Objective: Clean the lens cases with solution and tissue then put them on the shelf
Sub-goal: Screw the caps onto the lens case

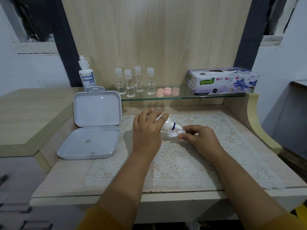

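STEP: solution stage — left hand (147, 126) gripped a tilted bottle (167, 124), nozzle over the white case (173, 133) | HANDS: close together; right hand (199, 136) pinched the case at mid-mat (182, 163) | NEXT: likely a tissue from the box (222, 81), far right — then the glass shelf (207, 96), beside the pink cases (167, 92).

Pale matt wood-grain desk (69, 176) under a white openwork lace mat (182, 163); glossy clear glass shelf (182, 97); smooth grey plastic box (93, 138); printed cardboard tissue box (222, 82).
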Available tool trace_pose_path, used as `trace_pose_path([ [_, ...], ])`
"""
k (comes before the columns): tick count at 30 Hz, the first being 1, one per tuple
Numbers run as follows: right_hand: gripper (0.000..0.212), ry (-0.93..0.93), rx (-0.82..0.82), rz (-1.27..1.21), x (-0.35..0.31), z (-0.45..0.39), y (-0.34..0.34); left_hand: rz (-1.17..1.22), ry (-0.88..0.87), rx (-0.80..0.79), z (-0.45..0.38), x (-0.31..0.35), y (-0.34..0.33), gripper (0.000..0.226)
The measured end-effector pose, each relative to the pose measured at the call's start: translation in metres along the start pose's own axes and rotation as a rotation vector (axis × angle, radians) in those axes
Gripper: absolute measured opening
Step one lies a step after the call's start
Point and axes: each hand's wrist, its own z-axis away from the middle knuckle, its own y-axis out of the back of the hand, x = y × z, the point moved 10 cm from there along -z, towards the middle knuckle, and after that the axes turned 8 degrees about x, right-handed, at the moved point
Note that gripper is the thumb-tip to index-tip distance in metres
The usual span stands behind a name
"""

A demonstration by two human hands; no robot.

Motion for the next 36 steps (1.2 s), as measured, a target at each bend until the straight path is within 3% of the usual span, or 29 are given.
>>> trace_pose_path([
  [29,0.015,0.000,0.003,0.009,0.0022,-0.0005,0.0002,-0.005,-0.013,0.007,0.0025,-0.0017,-0.0023,0.052],
  [36,0.016,0.000,0.006,0.006,0.0055,-0.0020,0.0002,0.008,0.063,-0.061,0.0058,-0.0093,-0.0081,0.052],
])
